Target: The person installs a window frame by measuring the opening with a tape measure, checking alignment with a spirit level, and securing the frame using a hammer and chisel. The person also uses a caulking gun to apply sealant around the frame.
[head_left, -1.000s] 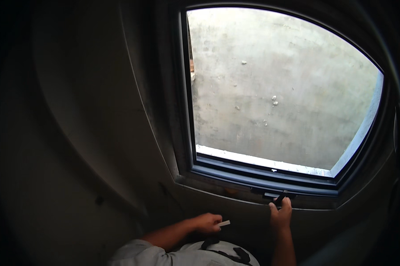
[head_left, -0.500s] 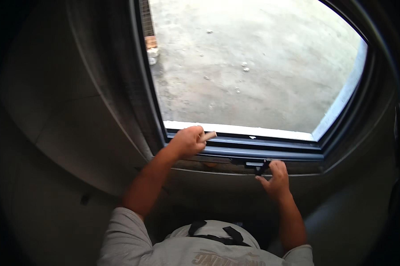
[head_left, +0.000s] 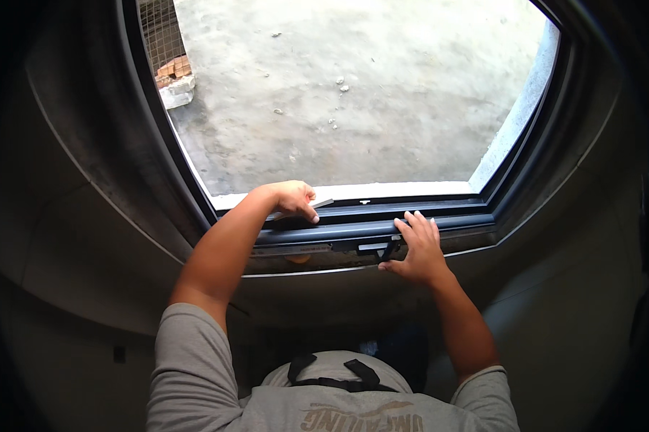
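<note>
My left hand (head_left: 294,199) is closed around a narrow pale strip-like tool (head_left: 324,204) over the window frame's lower tracks, left of the middle. One end of the tool sticks out to the right; its kind I cannot make out. My right hand (head_left: 419,253) is open, its fingers spread over the dark blue-grey bottom rail of the window frame (head_left: 346,231). Between that thumb and the fingers stands a black latch-like fitting (head_left: 388,250) with a bright metal plate (head_left: 372,248) on its left, below the rail.
Beyond the window opening lies a rough concrete surface (head_left: 382,108) with small rubble bits. Bricks (head_left: 174,70) and a wire mesh stand at the far left. A pale sill (head_left: 425,189) runs along the opening's lower edge. Dark wall panels surround the frame.
The view has shifted right. My right hand has opened from its grip at the black fitting, fingers now reaching onto the rail. The left hand has turned the tool, which now lies flatter.
</note>
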A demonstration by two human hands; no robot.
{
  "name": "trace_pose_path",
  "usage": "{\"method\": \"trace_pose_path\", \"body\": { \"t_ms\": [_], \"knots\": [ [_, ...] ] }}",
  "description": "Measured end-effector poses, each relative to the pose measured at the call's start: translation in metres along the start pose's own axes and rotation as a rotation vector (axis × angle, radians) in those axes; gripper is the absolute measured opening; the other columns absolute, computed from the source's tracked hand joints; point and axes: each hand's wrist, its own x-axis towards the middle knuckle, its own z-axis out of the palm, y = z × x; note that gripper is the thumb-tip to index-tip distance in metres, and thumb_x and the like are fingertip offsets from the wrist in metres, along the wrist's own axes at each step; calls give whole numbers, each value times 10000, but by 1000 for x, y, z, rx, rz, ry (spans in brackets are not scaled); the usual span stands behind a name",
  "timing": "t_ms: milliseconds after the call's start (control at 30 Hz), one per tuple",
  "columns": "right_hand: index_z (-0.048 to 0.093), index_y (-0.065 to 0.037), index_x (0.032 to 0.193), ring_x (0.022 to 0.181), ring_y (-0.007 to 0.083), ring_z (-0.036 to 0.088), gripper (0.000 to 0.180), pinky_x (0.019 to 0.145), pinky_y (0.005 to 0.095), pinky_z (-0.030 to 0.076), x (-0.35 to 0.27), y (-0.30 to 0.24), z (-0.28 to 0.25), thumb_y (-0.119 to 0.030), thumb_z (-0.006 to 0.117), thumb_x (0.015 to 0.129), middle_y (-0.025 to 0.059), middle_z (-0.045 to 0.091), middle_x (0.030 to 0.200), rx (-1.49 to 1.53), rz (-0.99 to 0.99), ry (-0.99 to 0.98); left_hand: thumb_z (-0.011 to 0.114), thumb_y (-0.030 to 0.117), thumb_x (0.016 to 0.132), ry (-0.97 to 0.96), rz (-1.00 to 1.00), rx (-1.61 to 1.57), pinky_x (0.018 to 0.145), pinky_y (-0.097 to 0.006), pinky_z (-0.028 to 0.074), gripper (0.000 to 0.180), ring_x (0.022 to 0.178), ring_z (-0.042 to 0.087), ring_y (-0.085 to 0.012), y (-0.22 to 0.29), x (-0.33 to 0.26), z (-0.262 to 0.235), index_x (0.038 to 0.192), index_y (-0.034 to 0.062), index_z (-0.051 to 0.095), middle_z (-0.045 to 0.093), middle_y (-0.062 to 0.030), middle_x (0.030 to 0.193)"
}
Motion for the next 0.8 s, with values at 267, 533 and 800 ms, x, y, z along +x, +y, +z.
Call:
{"method": "trace_pose_path", "body": {
  "t_ms": [267, 533, 800],
  "knots": [
    [585, -30, 1502, 1594, 379, 338, 1040, 1307, 601, 200, 22, -4, 11, -522, 977, 674, 211, 482, 1630, 34, 14, 55, 817, 233, 783, 72, 16, 96, 732, -398, 537, 295, 816, 672, -231, -7, 16, -2, 991, 47, 721, 723, -108, 864],
    [595, -44, 1500, 1589, 371, 362, 1030, 1297, 582, 242, 46, 2, 21, -504, 988, 667, 190, 496, 1635, 25, 53, 86, 817, 157, 765, 64, -39, -146, 687, -394, 527, 244, 777, 658, -192, -15, 37, -19, 982, 72, 743, 706, -63, 832],
    [721, -52, 1219, 1315, 352, 627, 617, 1061, 537, 488, 35, -13, 33, -428, 940, 783, 187, 680, 1384, 80, 56, 253, 841, 180, 766, -43, -25, -129, 681, -379, 513, 254, 761, 636, -174, -28, 54, -27, 973, 71, 742, 700, -45, 824]
  ]
}}
